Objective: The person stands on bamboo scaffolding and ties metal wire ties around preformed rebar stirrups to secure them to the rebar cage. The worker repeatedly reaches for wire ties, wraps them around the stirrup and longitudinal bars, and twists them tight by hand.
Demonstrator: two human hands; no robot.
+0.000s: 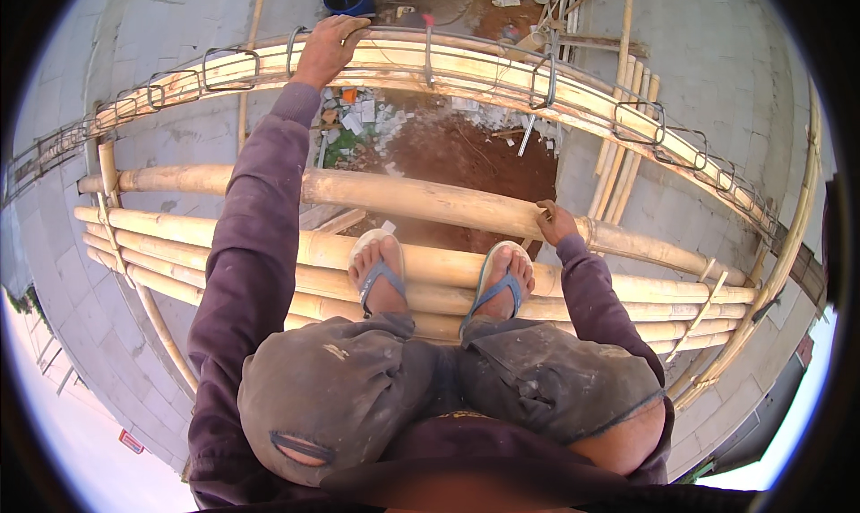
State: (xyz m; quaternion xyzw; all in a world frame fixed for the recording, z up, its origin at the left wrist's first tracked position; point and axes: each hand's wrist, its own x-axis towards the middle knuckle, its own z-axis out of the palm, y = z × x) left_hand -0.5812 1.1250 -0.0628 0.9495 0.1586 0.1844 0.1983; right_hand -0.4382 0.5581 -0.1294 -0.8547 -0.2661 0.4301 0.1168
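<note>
In the head view, the left hand [324, 58] grasped the far edge of a smooth, pale timber beam [394, 58], which ran out to both sides of its fingers under thin rods and squarish bent-steel stirrups [429, 60]. The right hand's [557, 224] fingers clasped a thick, jointed bamboo pole [421, 201] lying directly beneath them. Nearer the body than both hands' fingers, round bamboo poles [430, 267] bore the sandalled feet. Beyond and below the fingers lay red soil [457, 163] and rubble between grey block walls [743, 83]. The left fingertips were hard to make out, and the right palm was hidden.
</note>
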